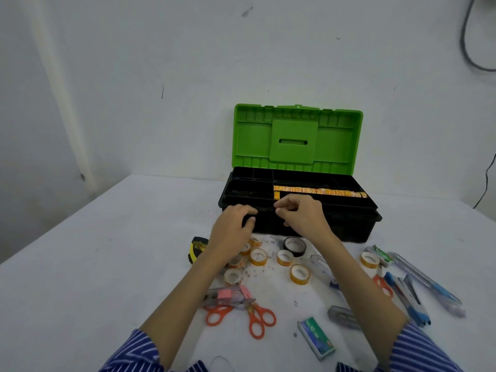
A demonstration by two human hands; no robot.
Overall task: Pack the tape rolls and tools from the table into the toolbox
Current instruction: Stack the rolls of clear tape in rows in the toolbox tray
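The black toolbox (349, 224) stands open at the back of the table, its green lid (298, 138) upright. A row of yellow tape rolls (319, 191) lies in its top tray. My left hand (232, 229) grips the toolbox's front rim, fingers over the edge and thumb on the wall. My right hand (300, 216) hovers at the tray's front with curled fingers, fingertips right beside one upright yellow roll (276, 195); whether it pinches that roll is unclear. Several yellow tape rolls (299, 274) and a black tape roll (294, 246) lie on the table below my hands.
On the white table (107, 264) lie a yellow-black tape measure (197, 248), orange scissors (257, 318), a pink stapler (228, 295), a green staple box (316, 338), and at the right a blue stapler (410, 302), utility knives (426, 281) and red scissors (383, 285).
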